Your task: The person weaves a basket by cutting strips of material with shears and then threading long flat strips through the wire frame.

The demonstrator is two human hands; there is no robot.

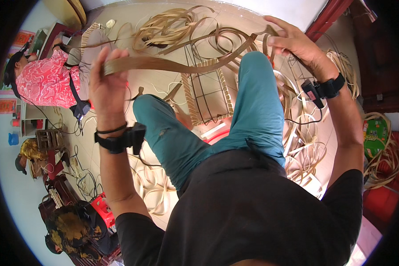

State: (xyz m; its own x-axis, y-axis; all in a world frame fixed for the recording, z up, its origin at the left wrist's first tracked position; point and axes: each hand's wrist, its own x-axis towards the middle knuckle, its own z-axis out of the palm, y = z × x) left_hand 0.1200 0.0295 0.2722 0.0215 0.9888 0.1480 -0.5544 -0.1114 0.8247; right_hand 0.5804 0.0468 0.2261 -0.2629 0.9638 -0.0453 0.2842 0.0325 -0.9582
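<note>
A long, flat brown strip (177, 66) stretches through the air above my knees, sagging in the middle. My left hand (108, 80) is raised at the left with its fingers closed around one end. Over at the upper right, my right hand (297, 42) has the strip's other part between thumb and fingers, with the index finger stretched out. Below the strip, between my knees, is a rectangular wire frame (207, 94) whose edges are wrapped in pale strip. Neither hand touches this frame.
Coiled strips (166, 26) lie on the tiled floor ahead, and loose strips (303, 159) tangle at my right. A person in a pink patterned shirt (48, 82) sits at the left. Behind them are a red plastic stool (103, 209) and cables (86, 179). A green package (376, 135) stands at far right.
</note>
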